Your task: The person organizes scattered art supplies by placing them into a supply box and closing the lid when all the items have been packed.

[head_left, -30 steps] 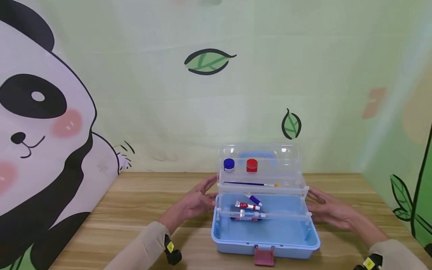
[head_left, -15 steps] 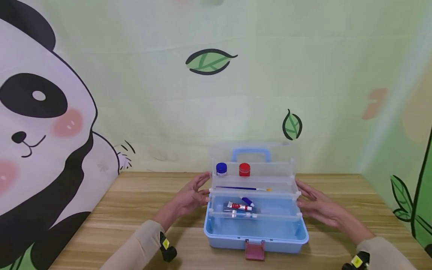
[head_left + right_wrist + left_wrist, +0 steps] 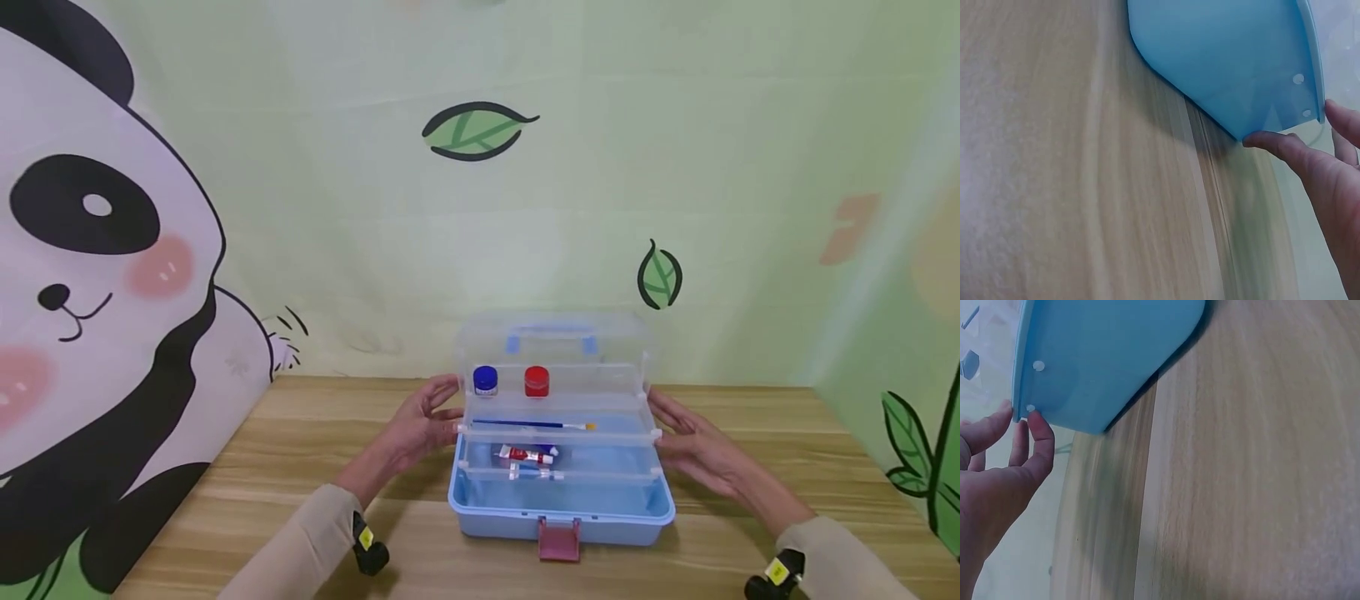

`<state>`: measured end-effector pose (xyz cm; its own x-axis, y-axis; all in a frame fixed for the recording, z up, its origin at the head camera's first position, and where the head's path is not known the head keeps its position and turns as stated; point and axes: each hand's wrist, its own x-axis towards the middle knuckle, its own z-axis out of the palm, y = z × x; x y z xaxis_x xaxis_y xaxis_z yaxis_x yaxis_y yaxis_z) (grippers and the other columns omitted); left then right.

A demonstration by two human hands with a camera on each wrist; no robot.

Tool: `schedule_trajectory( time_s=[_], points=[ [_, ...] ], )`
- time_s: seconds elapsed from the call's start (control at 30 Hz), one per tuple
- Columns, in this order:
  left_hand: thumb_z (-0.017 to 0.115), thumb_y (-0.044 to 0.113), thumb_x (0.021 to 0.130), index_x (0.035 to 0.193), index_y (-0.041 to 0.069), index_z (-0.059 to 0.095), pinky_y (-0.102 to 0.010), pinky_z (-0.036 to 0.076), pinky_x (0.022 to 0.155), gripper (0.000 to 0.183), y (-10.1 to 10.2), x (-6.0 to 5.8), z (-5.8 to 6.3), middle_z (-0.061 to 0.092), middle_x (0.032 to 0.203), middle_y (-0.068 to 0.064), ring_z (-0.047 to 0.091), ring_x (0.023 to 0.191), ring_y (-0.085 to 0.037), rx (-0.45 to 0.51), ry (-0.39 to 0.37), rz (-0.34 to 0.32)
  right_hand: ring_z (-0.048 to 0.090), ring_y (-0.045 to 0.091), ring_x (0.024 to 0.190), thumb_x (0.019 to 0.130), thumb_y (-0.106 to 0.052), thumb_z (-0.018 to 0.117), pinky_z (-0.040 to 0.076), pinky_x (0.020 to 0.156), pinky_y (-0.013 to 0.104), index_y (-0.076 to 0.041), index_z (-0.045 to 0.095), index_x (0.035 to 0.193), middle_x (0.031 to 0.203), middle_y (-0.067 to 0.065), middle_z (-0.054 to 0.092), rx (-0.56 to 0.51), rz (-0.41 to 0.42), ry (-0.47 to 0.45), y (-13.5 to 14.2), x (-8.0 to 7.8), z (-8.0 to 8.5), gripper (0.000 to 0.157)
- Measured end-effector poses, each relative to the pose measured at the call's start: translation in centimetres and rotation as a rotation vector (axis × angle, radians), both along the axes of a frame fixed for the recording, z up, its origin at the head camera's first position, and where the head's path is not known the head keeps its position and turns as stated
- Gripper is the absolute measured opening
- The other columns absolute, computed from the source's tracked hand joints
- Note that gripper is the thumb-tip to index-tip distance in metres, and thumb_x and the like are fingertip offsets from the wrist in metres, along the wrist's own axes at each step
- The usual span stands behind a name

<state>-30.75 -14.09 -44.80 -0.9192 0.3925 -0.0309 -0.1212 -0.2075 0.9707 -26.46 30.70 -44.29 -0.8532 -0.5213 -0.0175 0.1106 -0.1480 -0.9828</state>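
An open light-blue art box [image 3: 622, 533] sits on the wooden table, its clear lid [image 3: 622, 333] raised at the back with clear tiered trays [image 3: 600, 379] spread. My left hand [image 3: 416, 423] grips its left side near the rear corner; in the left wrist view, fingertips meet the rim and side wall. On the right side, my right hand [image 3: 697, 442] holds the matching rear corner. A blue-capped jar [image 3: 485, 381] and a red jar [image 3: 536, 382] stand in the upper tray. Lower lie a paintbrush [image 3: 525, 424] and several paint tubes [image 3: 525, 455]. Some fingers are hidden behind the box.
Wood-grain table [image 3: 315, 450] surrounds the box. A pale green backdrop [image 3: 337, 208] with a printed panda [image 3: 172, 333] and leaves rises behind the table. The red latch [image 3: 558, 540] hangs down at the box front.
Both hands and the art box have shifted left and slightly toward the backdrop. The jars, brush and tubes have travelled with the box. The head view has also shifted slightly.
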Motion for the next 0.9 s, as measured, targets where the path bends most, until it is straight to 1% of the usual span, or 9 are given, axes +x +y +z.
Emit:
schedule_trajectory(
  time_s=[0.13,0.23,0.33,0.43,0.5,0.63,0.73,0.8,0.9],
  points=[
    [0.052,-0.021,0.093,0.147,0.011,0.042,-0.045,0.057,0.091,0.064,0.0,0.1,0.0,0.031,0.164,-0.008,0.057,0.127,-0.031,-0.022,0.038,0.032,0.055,0.002,0.122,0.101,0.003,0.049,0.051,0.100,0.039,-0.007,-0.010,0.160,0.166,0.017,-0.019,0.001,-0.025,0.001,0.1,0.0,-0.1,0.084],
    [0.051,-0.014,0.098,0.143,0.009,0.046,-0.051,0.055,0.094,0.051,0.0,0.4,0.2,0.037,0.161,-0.011,0.059,0.126,-0.031,-0.035,0.059,0.046,0.049,0.011,0.132,0.104,-0.001,0.046,0.049,0.103,0.042,-0.006,-0.009,0.161,0.168,0.016,-0.016,0.007,-0.045,-0.016,0.2,0.1,-0.1,0.079],
    [0.051,-0.007,0.101,0.141,0.007,0.049,-0.054,0.054,0.095,0.042,-0.1,0.7,0.5,0.043,0.158,-0.013,0.058,0.126,-0.033,-0.066,0.081,0.041,0.026,0.031,0.149,0.107,-0.006,0.041,0.044,0.107,0.049,-0.003,-0.010,0.160,0.168,0.016,-0.015,0.029,-0.048,-0.021,0.4,0.5,-0.1,0.073],
    [0.053,0.004,0.105,0.139,0.007,0.052,-0.053,0.054,0.095,0.035,-0.2,1.1,0.8,0.051,0.152,-0.011,0.056,0.129,-0.035,-0.115,0.108,0.030,-0.001,0.044,0.151,0.110,-0.014,0.038,0.037,0.111,0.056,-0.001,-0.004,0.161,0.167,0.017,-0.015,0.046,-0.045,-0.035,0.7,0.9,0.2,0.067],
    [0.052,0.012,0.107,0.138,0.007,0.052,-0.052,0.054,0.095,0.032,-0.3,1.3,0.9,0.055,0.147,-0.010,0.055,0.130,-0.036,-0.135,0.126,0.024,-0.004,0.047,0.151,0.111,-0.019,0.037,0.031,0.113,0.060,-0.008,0.009,0.163,0.167,0.019,-0.012,0.059,-0.032,-0.034,1.0,1.1,0.4,0.060],
    [0.050,0.020,0.108,0.130,0.005,0.057,-0.048,0.054,0.096,0.028,-0.3,1.8,1.0,0.061,0.130,-0.009,0.057,0.123,-0.033,-0.124,0.129,0.039,0.022,0.031,0.152,0.112,-0.023,0.033,0.017,0.113,0.070,-0.026,0.035,0.157,0.166,0.008,0.025,0.066,0.056,0.001,1.4,1.5,0.8,0.045],
    [0.050,0.019,0.108,0.123,0.002,0.059,-0.045,0.054,0.097,0.024,-0.3,2.0,0.9,0.061,0.129,-0.010,0.058,0.119,-0.028,-0.108,0.126,0.056,0.044,0.010,0.139,0.113,-0.021,0.031,0.021,0.112,0.072,-0.027,0.036,0.158,0.154,-0.011,0.044,0.066,0.110,0.011,1.4,1.7,0.8,0.046],
    [0.050,0.019,0.107,0.122,0.001,0.059,-0.044,0.053,0.097,0.025,-0.3,2.0,0.9,0.060,0.135,-0.011,0.058,0.120,-0.025,-0.112,0.130,0.071,0.047,-0.001,0.131,0.112,-0.019,0.035,0.028,0.112,0.068,-0.023,0.030,0.161,0.158,-0.009,0.038,0.078,0.110,0.004,1.1,1.8,0.8,0.049],
    [0.051,0.016,0.107,0.124,-0.003,0.056,-0.044,0.052,0.098,0.026,-0.4,2.1,0.8,0.054,0.144,-0.014,0.057,0.122,-0.026,-0.109,0.130,0.078,0.046,-0.002,0.128,0.110,-0.017,0.043,0.038,0.111,0.060,-0.015,0.018,0.163,0.169,0.008,0.012,0.119,0.073,-0.012,0.5,2.1,0.8,0.059]
  ],
)
